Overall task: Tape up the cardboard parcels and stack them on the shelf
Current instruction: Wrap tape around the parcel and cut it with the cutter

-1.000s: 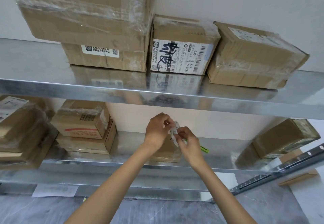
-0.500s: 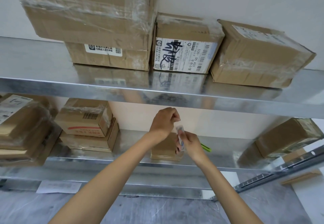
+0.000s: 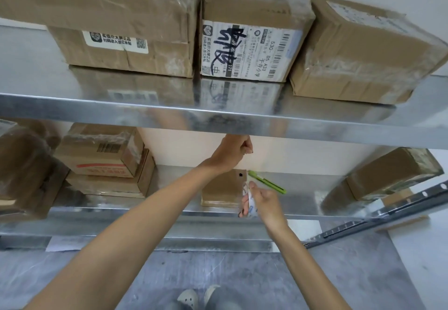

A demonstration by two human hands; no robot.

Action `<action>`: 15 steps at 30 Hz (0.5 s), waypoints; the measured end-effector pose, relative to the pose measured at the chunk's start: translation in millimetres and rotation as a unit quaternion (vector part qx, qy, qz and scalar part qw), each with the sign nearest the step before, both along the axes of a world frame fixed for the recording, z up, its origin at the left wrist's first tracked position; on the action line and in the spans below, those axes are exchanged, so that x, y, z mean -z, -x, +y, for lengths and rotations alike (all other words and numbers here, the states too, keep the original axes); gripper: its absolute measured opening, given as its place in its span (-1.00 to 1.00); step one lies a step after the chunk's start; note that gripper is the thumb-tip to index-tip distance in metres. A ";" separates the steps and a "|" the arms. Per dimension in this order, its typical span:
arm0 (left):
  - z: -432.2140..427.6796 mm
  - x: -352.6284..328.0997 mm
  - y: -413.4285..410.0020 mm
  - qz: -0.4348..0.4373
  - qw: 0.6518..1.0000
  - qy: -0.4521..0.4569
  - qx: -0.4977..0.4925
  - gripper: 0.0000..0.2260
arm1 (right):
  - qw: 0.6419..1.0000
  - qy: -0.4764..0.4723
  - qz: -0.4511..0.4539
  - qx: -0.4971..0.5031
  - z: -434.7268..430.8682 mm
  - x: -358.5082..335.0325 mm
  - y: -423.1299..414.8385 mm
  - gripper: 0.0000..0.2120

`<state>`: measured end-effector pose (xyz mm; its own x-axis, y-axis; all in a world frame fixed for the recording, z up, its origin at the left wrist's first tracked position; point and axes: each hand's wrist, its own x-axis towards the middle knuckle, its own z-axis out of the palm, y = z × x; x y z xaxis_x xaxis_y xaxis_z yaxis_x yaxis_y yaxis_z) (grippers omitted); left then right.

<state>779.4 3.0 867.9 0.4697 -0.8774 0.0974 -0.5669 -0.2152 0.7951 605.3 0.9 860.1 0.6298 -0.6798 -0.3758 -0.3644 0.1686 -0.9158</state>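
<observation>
My right hand (image 3: 265,203) grips a roll of clear tape (image 3: 247,205) in front of the middle shelf (image 3: 145,212). My left hand (image 3: 232,152) is raised just under the upper shelf's edge (image 3: 121,108), with its fingers pinched together on the tape's free end. The clear strip between my hands hardly shows. Behind my hands a small cardboard parcel (image 3: 219,192) with a black dot sits on the middle shelf. A green utility knife (image 3: 268,184) lies just right of it.
Several taped parcels (image 3: 254,43) stand on the upper shelf. More parcels are stacked at the middle shelf's left (image 3: 104,159) and one at its right (image 3: 390,174). A loose metal rail (image 3: 378,220) leans at lower right. My shoes (image 3: 186,297) show on the grey floor.
My hands were together on the roll. My left hand has since risen to the upper shelf's edge, while my right hand has dropped lower with the roll.
</observation>
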 end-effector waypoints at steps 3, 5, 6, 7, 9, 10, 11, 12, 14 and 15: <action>-2.2 15.2 -2.1 0.004 1.000 -0.020 -0.004 -0.88 | 0.998 -0.013 0.035 0.043 6.9 6.2 -2.6 -0.46; -4.1 24.6 -4.7 0.004 1.000 -0.026 -0.008 -0.89 | 0.998 -0.019 0.052 0.042 11.8 8.1 -4.4 -0.43; -5.4 27.8 -5.8 0.005 1.000 -0.030 -0.006 -0.90 | 0.997 -0.028 0.053 0.041 13.8 9.5 -5.0 -0.43; -6.6 30.8 -6.7 0.007 0.999 -0.035 -0.003 -0.91 | 0.997 -0.039 0.054 0.042 15.2 10.9 -5.0 -0.43; -7.8 36.7 -8.6 0.012 0.999 -0.040 0.001 -0.91 | 0.996 -0.052 0.053 0.046 16.6 14.2 -5.1 -0.43; -7.8 40.8 -9.1 0.011 0.999 -0.040 0.001 -0.90 | 0.996 -0.052 0.057 0.044 16.5 17.3 -5.3 -0.43; -7.5 45.2 -8.7 0.010 0.999 -0.039 -0.001 -0.90 | 0.996 -0.049 0.064 0.038 16.2 19.7 -5.5 -0.42; -7.3 49.9 -8.3 0.008 0.999 -0.039 -0.004 -0.90 | 0.996 -0.049 0.071 0.033 15.6 21.4 -5.9 -0.40; -7.9 59.4 -7.2 0.003 0.999 -0.037 -0.005 -0.89 | 0.994 -0.061 0.086 0.030 13.0 24.9 -5.8 -0.37; -8.6 63.0 -6.5 0.000 0.999 -0.036 -0.005 -0.89 | 0.993 -0.067 0.094 0.026 11.3 25.0 -5.3 -0.37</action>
<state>785.9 -5.6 804.9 0.4780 -0.8777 0.0346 -0.5651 -0.2772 0.7771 610.5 12.2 835.2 0.5050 -0.6459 -0.5726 -0.5153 0.3066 -0.8003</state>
